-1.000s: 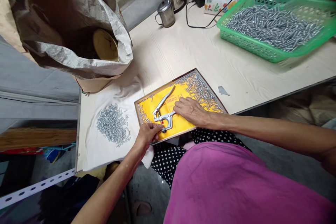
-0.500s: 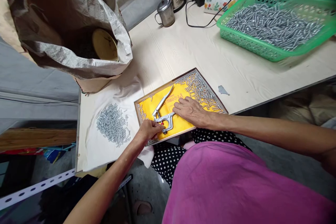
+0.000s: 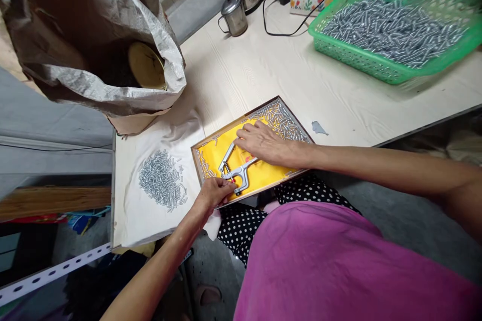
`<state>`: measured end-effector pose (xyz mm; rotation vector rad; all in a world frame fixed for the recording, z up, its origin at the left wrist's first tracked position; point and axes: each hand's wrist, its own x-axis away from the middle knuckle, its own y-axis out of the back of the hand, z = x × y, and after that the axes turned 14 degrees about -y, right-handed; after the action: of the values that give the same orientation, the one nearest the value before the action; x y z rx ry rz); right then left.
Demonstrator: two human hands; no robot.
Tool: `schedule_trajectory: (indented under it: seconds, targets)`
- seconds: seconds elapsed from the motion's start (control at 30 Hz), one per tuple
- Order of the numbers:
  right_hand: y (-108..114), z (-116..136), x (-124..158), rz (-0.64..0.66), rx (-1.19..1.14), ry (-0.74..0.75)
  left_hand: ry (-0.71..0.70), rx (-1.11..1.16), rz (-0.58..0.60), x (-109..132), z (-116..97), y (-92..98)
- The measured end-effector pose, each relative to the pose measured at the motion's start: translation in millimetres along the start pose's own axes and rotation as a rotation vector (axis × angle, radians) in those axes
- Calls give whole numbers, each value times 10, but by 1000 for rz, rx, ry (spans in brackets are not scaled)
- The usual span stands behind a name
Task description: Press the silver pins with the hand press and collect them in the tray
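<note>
A shallow framed tray (image 3: 196,153) with a yellow liner lies at the table's near edge, with small metal pins (image 3: 280,118) heaped along its far right side. Silver hand pliers (image 3: 235,173) rest on the yellow liner. My right hand (image 3: 263,143) lies palm down over the pliers' handles, fingers closing round them. My left hand (image 3: 213,193) is pinched at the pliers' jaw near the tray's front edge; what it holds is too small to make out.
A pile of finished metal pins (image 3: 161,178) lies on a white cloth (image 3: 131,210) left of the tray. A green basket (image 3: 376,67) full of pins stands far right. A woven sack (image 3: 113,85), a steel mug (image 3: 233,15), a kettle and a black cable sit behind.
My right hand has slid left and away across the tray onto the pliers' handles. My left hand stays pinched at the jaw, having shifted slightly.
</note>
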<state>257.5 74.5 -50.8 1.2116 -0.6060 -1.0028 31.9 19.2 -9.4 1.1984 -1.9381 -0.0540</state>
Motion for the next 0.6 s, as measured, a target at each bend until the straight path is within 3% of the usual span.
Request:
schedule_trajectory:
  seconds: [0.1, 0.23, 0.4, 0.6]
  targets:
    - [3, -26, -238, -65, 59, 31, 11, -30, -7, 15, -18, -25]
    - [-40, -105, -476, 21, 131, 155, 36, -29, -26, 45, -40, -82]
    - [-92, -266, -478, -9, 136, 209, 50, 11, -72, 67, -24, -126]
    - [-72, -313, -481, 13, 99, 193, 36, 56, -45, 58, -28, -124]
